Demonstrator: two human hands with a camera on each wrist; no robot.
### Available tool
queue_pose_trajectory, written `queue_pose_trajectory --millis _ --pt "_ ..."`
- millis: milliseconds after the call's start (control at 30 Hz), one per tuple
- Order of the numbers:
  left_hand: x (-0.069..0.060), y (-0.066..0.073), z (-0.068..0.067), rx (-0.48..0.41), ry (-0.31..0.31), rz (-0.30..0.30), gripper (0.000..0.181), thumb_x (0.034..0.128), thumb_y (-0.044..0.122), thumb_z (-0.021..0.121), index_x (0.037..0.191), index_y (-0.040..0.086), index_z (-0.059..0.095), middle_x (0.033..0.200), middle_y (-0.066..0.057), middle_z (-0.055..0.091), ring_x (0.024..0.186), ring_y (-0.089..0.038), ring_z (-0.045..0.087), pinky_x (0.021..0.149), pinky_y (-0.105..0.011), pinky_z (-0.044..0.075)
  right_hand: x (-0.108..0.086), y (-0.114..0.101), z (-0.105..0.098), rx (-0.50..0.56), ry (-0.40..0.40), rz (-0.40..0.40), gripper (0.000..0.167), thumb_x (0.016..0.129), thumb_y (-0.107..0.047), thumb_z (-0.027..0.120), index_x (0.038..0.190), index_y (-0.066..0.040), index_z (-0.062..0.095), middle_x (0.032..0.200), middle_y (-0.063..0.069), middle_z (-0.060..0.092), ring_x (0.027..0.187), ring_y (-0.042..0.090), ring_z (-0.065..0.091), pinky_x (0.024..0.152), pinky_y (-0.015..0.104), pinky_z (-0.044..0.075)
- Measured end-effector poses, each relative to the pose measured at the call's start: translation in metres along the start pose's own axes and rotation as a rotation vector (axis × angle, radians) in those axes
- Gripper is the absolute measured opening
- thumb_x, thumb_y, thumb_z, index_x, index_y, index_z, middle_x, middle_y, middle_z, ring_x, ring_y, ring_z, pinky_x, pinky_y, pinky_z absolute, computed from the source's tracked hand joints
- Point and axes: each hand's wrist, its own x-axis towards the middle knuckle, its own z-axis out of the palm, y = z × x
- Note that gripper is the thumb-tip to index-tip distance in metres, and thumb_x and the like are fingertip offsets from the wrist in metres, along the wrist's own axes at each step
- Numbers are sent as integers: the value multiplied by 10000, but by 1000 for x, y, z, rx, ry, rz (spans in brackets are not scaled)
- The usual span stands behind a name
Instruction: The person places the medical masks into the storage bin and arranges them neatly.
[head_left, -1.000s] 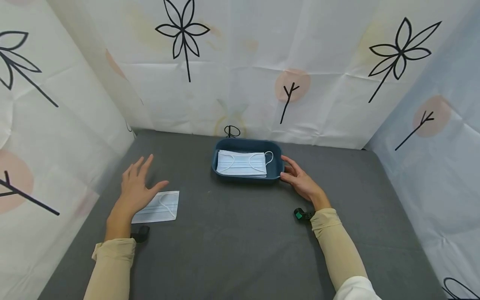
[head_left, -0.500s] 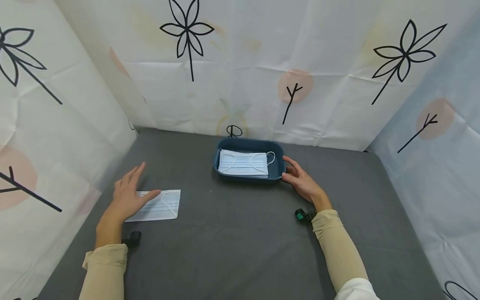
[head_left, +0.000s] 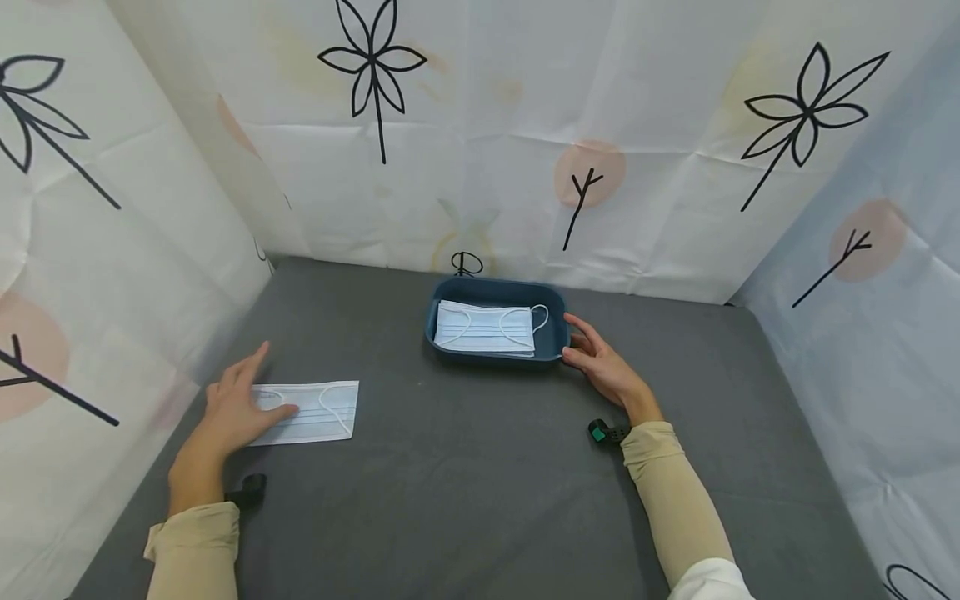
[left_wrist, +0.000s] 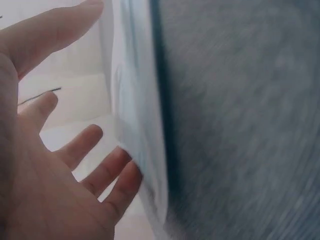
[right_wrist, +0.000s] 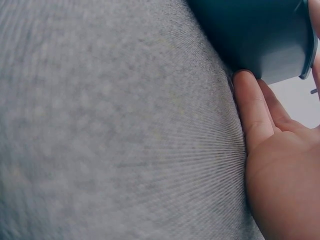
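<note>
A pale blue face mask (head_left: 318, 425) with white ear loops lies flat on the grey cloth at the left. Over its left end is my left hand (head_left: 234, 417), thumb apart from the fingers and nothing held. The left wrist view shows the fingers (left_wrist: 120, 192) spread beside the mask (left_wrist: 135, 90); contact there cannot be told. A dark blue tray (head_left: 491, 287) near the back holds several stacked masks (head_left: 483, 329). My right hand (head_left: 603, 367) touches the tray's right end with thumb and fingers. In the right wrist view, straight fingers (right_wrist: 252, 107) meet the tray wall (right_wrist: 255, 45).
Grey cloth (head_left: 450, 483) covers the table. White printed curtains (head_left: 480, 192) close off the back and both sides. A black band (head_left: 247, 492) is at my left wrist, and another dark band with a green patch (head_left: 600, 431) at the right one.
My left hand has moved left and toward me, uncovering more of the loose mask. The right hand stays at the tray's end; tray and masks keep their places.
</note>
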Motion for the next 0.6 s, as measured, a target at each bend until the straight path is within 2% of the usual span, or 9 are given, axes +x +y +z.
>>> queue_pose_trajectory --millis 167,267,400,467,533,600 --pt "-6 -1 -10 -36 -48 -26 1192 811 310 839 1657 206 6 1553 -428 169 1331 -667 225 956 -792 288 0 1 0 1 1 0 735 1056 -190 571 1645 -279 140 1684 184 187 1434 348 351 1010 124 439" --pt "-7 -2 -13 -50 -76 -46 1207 803 265 846 1656 191 -5 1521 -447 180 1284 -619 297 925 -770 360 0 1 1 0 2 3 736 1055 -190 573 1645 -279 143 1681 186 196 1434 352 356 1062 176 425" --pt "-6 -3 -15 -53 -107 -64 1173 811 280 848 1650 118 45 1465 -422 337 1253 -559 394 932 -718 419 0 0 2 -6 4 6 731 1055 -197 573 1643 -281 146 1678 187 200 1438 361 353 1185 352 358" --pt "-5 -4 -16 -47 -130 -81 1121 827 328 840 1639 75 110 1444 -416 406 1266 -578 423 945 -717 425 1 0 2 -6 8 7 729 1055 -199 574 1642 -282 149 1677 186 203 1439 366 353 1220 431 319" --pt "-5 -5 -18 -37 -154 -97 1043 846 384 821 1615 43 204 1418 -409 464 1260 -582 462 943 -705 443 1 0 1 -6 11 7 727 1056 -198 572 1641 -283 149 1676 186 205 1439 367 355 1229 458 303" --pt "-4 -6 -18 -26 -154 -99 949 858 412 809 1573 26 317 1364 -390 524 1204 -544 526 896 -640 491 1 0 1 -8 12 7 726 1056 -197 571 1641 -283 150 1676 184 209 1437 366 358 1216 429 322"
